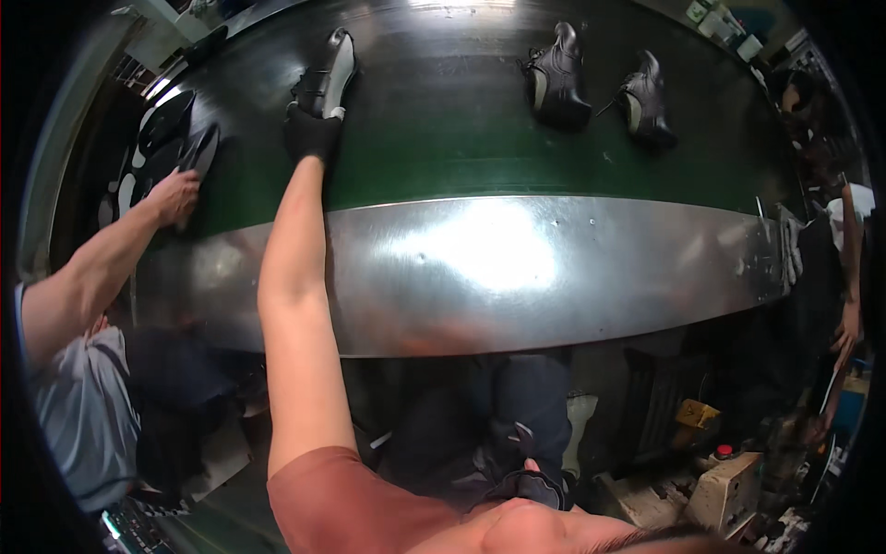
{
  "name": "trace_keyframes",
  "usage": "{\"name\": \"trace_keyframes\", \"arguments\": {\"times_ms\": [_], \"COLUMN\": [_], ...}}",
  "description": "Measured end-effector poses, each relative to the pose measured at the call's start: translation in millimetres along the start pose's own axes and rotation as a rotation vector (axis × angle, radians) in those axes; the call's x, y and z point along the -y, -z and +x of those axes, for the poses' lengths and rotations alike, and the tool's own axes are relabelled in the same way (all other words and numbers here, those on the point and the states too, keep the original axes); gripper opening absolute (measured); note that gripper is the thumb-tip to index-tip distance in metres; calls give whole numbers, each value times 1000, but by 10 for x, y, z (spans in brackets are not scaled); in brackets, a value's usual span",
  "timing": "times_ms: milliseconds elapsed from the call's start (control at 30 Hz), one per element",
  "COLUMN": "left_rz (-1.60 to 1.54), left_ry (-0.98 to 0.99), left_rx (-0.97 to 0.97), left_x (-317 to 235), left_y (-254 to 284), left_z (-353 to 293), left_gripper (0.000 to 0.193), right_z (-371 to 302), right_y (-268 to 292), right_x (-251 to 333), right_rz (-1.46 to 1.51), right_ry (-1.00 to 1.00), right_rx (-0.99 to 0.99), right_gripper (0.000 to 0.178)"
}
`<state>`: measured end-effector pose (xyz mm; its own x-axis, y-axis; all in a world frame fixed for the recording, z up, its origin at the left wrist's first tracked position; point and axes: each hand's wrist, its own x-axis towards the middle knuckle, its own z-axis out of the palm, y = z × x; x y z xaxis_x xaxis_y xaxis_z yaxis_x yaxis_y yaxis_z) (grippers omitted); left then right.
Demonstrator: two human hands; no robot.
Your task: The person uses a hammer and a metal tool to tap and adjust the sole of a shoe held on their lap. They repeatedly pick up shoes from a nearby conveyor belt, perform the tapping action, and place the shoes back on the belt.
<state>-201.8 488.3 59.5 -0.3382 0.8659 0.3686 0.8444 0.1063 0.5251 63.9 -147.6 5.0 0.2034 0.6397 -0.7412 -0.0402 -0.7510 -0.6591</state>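
My left arm stretches out over the green belt, and my left hand (312, 136), in a black glove, grips a black lace-up shoe (340, 78) near its heel end. The shoe lies tipped on its side, showing a pale grey sole. The glove hides part of its heel and upper. Low in the picture, over my lap, a small bit of my right hand (532, 465) shows beside dark cloth; the rest is hidden, and whether it holds anything is not visible.
Two dark heeled lace-up shoes, a larger one (559, 78) and a smaller one (647, 102), stand farther right on the belt (434, 157). A metal ledge (646, 268) runs along its near side. At left, a co-worker's hand (175, 197) holds a dark shoe part (199, 157).
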Motion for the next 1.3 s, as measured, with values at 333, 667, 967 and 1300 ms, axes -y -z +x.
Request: {"name": "trace_keyframes", "arguments": {"times_ms": [333, 667, 967, 1300], "left_rz": [-830, -651, -1403, -1418], "left_ry": [-169, -709, -207, -183], "left_rx": [347, 572, 1191, 1134], "left_x": [368, -296, -271, -506], "left_y": [1839, 2420, 1716, 1980], "left_z": [-2106, -3983, -3850, -3998], "left_gripper": [42, 38, 53, 44], "right_z": [-220, -506, -564, -601], "right_y": [-77, 154, -191, -408], "right_x": [-170, 36, 504, 616], "right_rz": [315, -40, 55, 24], "right_ry": [172, 382, 420, 460], "right_rx": [-113, 68, 430, 240], "right_gripper": [57, 53, 38, 31]}}
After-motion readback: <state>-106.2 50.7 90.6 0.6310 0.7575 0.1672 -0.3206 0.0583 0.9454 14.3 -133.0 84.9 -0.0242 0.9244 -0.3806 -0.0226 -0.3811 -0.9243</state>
